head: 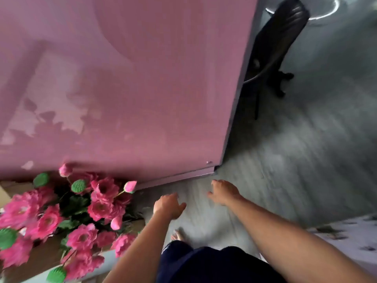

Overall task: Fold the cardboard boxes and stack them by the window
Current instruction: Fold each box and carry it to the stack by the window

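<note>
Head view: left hand [168, 205] and right hand [223, 192] loosely curled over grey floor [285, 160], holding nothing; no cardboard boxes clearly in sight, only a blurred brown edge under pink flowers [81, 211]; best to locate boxes first, skirting pink desk [122, 88].

In front of me stands a big pink wall [132, 88], glossy, with faint reflections on its lower left part. At my left is a bunch of pink flowers [61, 217] with green round seed heads and dark leaves; they stand close to the bottom edge of the wall. The floor [285, 170] is grey and blurred. At the top right a black office chair [279, 37] stands on it, just beside the wall's edge. At the right edge I see a white cloth with a dark flower pattern [350, 233].
</note>
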`<action>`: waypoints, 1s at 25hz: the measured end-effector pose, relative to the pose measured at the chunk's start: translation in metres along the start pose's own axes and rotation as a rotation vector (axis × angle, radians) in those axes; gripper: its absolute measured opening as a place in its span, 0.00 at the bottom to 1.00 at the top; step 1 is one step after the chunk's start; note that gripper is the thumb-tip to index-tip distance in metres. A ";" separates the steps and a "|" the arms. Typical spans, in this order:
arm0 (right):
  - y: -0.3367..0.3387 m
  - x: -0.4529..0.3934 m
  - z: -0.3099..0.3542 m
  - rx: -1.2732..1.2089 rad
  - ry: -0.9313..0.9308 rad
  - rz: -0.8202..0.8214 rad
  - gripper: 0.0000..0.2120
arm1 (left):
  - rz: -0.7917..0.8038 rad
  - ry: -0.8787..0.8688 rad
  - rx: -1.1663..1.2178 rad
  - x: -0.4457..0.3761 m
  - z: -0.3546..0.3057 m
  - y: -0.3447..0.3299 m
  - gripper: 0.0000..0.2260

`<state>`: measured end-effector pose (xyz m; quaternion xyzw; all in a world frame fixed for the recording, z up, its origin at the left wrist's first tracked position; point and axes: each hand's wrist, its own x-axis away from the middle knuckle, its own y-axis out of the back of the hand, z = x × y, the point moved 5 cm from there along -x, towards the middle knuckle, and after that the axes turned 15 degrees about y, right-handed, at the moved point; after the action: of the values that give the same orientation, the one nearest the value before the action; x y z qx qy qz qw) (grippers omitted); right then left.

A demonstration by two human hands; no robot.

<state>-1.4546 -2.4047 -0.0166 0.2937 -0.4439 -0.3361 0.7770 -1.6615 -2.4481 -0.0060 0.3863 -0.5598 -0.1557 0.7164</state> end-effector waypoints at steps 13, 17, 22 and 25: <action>0.136 0.068 -0.294 -0.447 -0.678 -0.286 0.25 | -0.031 -0.689 -0.626 -0.048 -0.442 0.068 0.24; 0.185 0.081 -0.357 -0.479 -0.822 -0.387 0.24 | -0.104 -0.870 -0.746 -0.040 -0.562 0.094 0.24; 0.227 0.069 -0.429 -0.503 -0.873 -0.371 0.21 | -0.150 -0.933 -0.788 -0.046 -0.673 0.117 0.24; 0.258 0.050 -0.489 -0.497 -0.857 -0.354 0.21 | -0.155 -0.921 -0.766 -0.060 -0.731 0.127 0.22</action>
<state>-0.9341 -2.2116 -0.0090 0.0072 -0.5724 -0.6475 0.5031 -1.0331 -2.0489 -0.0091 0.0331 -0.6867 -0.5494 0.4749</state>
